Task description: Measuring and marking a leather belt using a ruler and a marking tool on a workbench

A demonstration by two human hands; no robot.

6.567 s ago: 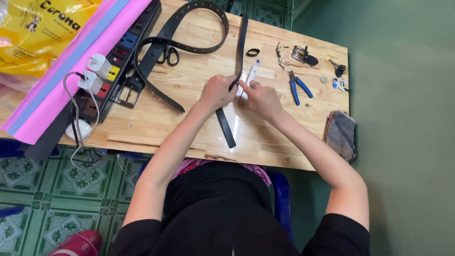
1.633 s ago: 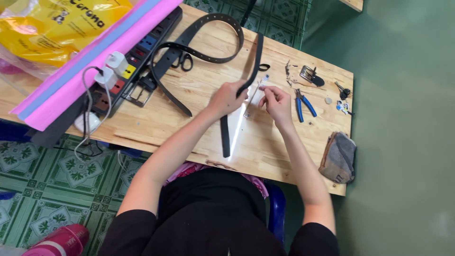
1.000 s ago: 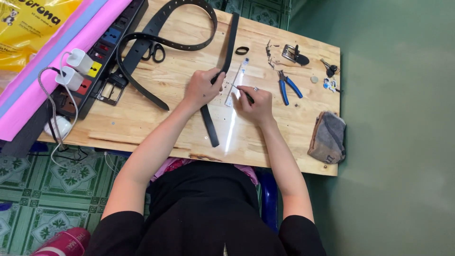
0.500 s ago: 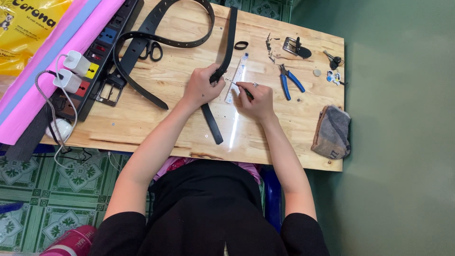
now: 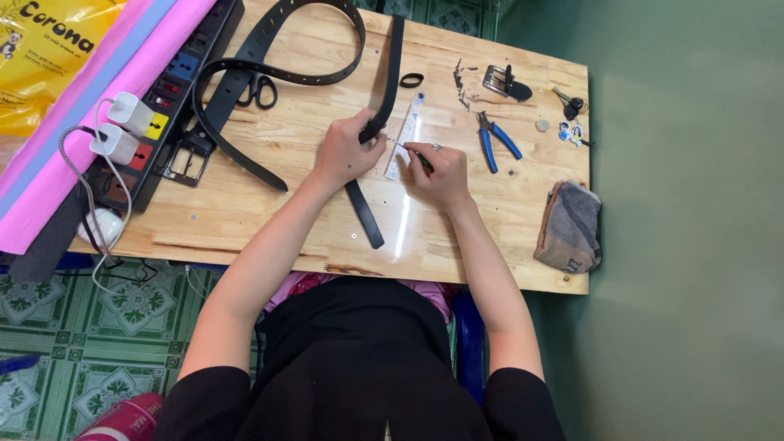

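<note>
On table, hands unmoved: L (image 5: 343,153) still grips belt (image 5: 385,75), R (image 5: 437,170) pinches tool (image 5: 412,153).

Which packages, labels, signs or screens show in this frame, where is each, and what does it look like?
Yellow plastic bag: top left corner beside the pink and blue paper roll; crinkled, glossy, with dark print and a small figure.
Power strip: left on the wooden table; long, black, with coloured square labels at its sockets.
Small printed charm: far right edge of the table; white with blue.
No screens or signs.
</note>
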